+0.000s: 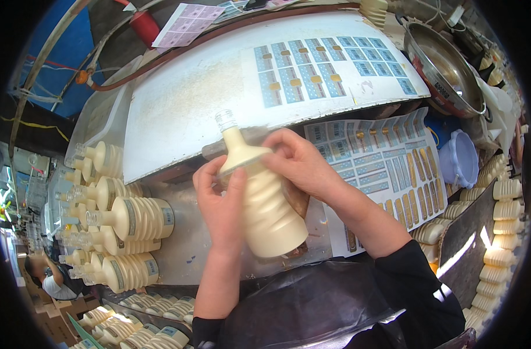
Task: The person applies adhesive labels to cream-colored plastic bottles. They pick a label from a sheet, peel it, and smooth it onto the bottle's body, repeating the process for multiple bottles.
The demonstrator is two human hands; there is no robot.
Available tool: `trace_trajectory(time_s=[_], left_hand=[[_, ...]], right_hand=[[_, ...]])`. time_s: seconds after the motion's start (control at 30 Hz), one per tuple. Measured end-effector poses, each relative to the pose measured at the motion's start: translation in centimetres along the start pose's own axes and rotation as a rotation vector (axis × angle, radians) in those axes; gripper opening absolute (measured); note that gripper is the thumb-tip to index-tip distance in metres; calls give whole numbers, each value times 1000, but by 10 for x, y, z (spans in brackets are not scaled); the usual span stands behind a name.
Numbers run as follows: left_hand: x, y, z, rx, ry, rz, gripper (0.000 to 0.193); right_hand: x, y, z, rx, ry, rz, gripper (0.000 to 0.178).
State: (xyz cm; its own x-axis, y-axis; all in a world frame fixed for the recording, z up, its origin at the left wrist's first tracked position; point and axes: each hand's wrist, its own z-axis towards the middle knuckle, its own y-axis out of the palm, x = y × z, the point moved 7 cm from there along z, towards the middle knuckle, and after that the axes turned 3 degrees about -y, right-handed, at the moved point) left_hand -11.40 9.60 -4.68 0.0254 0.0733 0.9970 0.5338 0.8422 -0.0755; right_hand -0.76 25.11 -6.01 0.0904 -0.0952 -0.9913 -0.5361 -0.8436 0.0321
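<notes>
A cream ribbed plastic bottle (268,218) with a clear threaded neck is held tilted over the metal work surface (189,250), neck pointing away from me. My left hand (219,200) wraps its shoulder from the left, thumb along the side. My right hand (303,163) holds the shoulder from the right, fingertips pressed on the flared collar just below the neck. Both forearms come up from the lower edge over a black plastic apron.
Several labelled cream bottles (137,218) lie stacked on their sides at left. Sheets of blue and gold stickers (382,168) lie at right and on the white raised board (219,87). A metal bowl (446,67), a lilac cup (460,157), unlabelled bottles (504,232) stand right. Another person (50,279) sits lower left.
</notes>
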Motion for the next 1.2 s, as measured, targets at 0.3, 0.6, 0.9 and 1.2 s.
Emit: trace_trajectory(time_s=[0.3, 0.6, 0.9, 1.2], left_hand=[[-5, -1, 1, -7, -8, -58, 40], [-6, -2, 1, -5, -7, -63, 39], [-6, -2, 2, 9, 2, -34, 40], [-6, -2, 2, 27, -11, -5, 39]], right_hand=[[1, -1, 0, 34, 1, 24, 31], [1, 0, 0, 12, -2, 46, 31], [-3, 2, -1, 10, -28, 25, 21], [-6, 0, -3, 81, -16, -137, 36]])
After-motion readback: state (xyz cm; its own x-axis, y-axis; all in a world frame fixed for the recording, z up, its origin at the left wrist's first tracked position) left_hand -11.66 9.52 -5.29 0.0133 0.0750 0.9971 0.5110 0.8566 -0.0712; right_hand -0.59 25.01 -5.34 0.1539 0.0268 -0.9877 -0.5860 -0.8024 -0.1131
